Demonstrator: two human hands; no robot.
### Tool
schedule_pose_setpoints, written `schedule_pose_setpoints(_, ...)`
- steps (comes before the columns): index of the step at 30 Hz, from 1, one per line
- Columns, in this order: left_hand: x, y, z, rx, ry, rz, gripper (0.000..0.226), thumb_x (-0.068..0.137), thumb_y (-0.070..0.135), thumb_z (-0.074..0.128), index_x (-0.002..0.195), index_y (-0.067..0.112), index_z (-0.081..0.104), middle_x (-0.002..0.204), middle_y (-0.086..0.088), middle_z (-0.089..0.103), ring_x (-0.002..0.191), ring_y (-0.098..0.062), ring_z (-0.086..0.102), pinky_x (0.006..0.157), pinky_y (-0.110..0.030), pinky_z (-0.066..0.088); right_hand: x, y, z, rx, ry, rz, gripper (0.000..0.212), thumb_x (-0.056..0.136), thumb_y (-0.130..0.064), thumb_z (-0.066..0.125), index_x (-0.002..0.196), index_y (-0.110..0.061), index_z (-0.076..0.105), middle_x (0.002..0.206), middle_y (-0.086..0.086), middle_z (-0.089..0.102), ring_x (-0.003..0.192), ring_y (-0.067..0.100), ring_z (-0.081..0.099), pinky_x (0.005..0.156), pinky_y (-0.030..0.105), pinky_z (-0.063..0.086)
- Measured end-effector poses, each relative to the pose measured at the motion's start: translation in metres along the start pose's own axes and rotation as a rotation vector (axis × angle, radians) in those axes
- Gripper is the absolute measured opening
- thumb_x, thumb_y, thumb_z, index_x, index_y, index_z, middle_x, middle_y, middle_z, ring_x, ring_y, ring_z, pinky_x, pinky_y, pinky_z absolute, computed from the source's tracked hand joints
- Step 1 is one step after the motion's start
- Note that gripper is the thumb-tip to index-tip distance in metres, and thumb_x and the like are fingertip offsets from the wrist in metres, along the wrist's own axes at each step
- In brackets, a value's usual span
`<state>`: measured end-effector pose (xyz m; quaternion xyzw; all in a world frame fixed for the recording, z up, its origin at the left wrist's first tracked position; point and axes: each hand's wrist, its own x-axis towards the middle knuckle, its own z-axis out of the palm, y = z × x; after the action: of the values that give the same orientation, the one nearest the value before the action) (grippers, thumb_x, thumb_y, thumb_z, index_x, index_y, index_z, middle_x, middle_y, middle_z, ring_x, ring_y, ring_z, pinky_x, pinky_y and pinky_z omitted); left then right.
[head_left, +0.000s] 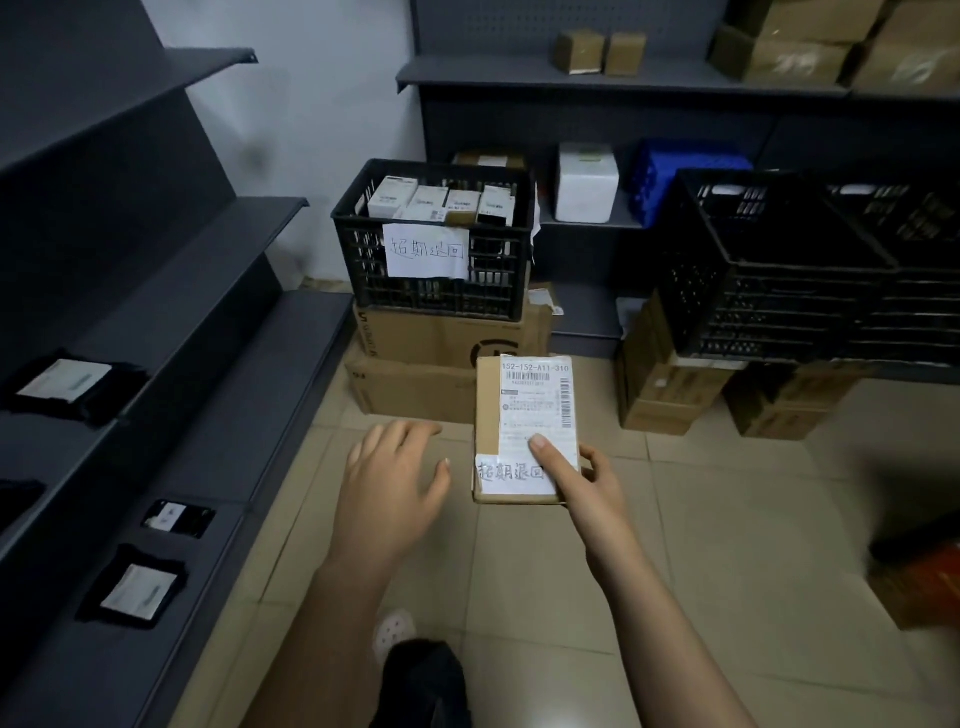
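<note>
The parcel (524, 415) hides fingers of the right hand (587, 486).

Dim, cool indoor light falls from above; the shelves (171, 291) on the left lie in deep shadow. Edges bend with wide-angle distortion, and the far boxes (800, 47) look soft and smeared.

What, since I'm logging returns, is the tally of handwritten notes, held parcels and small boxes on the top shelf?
Handwritten notes: 2
Held parcel: 1
Small top-shelf boxes: 2
Total: 5
</note>
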<state>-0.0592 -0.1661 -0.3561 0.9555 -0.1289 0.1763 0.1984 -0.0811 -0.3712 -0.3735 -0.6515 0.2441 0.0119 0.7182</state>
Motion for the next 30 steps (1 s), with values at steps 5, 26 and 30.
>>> schedule_pose_setpoints(5, 0.09, -0.04, 0.033, -0.021, 0.023, 0.024, 0.028, 0.083, 0.022, 0.068, 0.11, 0.016, 0.064, 0.102, 0.002, 0.063, 0.096, -0.023, 0.057, 0.083, -0.04, 0.046, 0.086, -0.028, 0.037, -0.014, 0.002, -0.005, 0.072, 0.063, -0.06, 0.081, 0.121, -0.027, 0.055, 0.103, -0.006, 0.074, 0.091, 0.008, 0.071, 0.087, 0.031, 0.053)
schedule_pose_setpoints(26, 0.484, -0.206, 0.131, -0.063, 0.018, 0.037, 0.026, 0.083, 0.019, 0.071, 0.108, 0.015, 0.064, 0.101, 0.002, 0.061, 0.093, -0.02, 0.055, 0.079, -0.035, 0.045, 0.451, -0.193, 0.206, -0.036, 0.012, -0.069, 0.073, 0.058, -0.062, 0.083, 0.118, -0.027, 0.06, 0.106, -0.006, 0.073, 0.093, 0.011, 0.071, 0.084, 0.035, 0.057)
schedule_pose_setpoints(30, 0.554, -0.221, 0.158, -0.07, -0.008, -0.015, 0.023, 0.087, 0.028, 0.059, 0.106, 0.016, 0.061, 0.098, 0.001, 0.059, 0.092, -0.02, 0.053, 0.076, -0.037, 0.047, 0.536, -0.226, 0.223, -0.051, -0.074, -0.078, 0.064, 0.066, -0.052, 0.083, 0.119, -0.024, 0.061, 0.105, -0.006, 0.072, 0.091, 0.008, 0.07, 0.076, 0.025, 0.056)
